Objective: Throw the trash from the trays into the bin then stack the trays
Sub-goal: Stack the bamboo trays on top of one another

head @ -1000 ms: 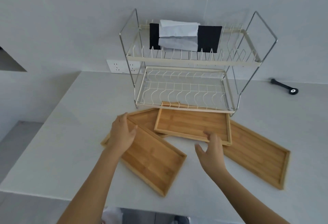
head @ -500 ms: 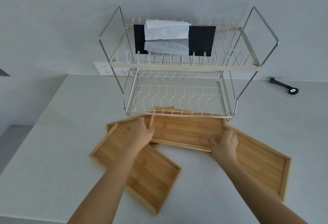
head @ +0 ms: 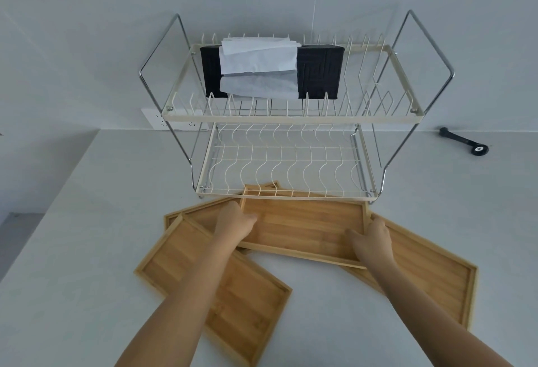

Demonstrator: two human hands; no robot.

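Left hand (head: 234,225) and right hand (head: 371,238) now clamped on ends of middle tray (head: 302,227), previously only reaching. No trash visible; stacking begun.

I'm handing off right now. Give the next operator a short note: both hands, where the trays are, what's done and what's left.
Left hand: gripping the left end of the middle tray.
Right hand: gripping that tray's right end.
Trays: the middle tray lies across the others, its far edge under the dish rack. The left tray and right tray are flat on the counter; a fourth tray is partly hidden behind the left hand.
Done: every tray surface in view is free of trash. No bin is in view.
Left: stack all the trays; none are squared up yet.
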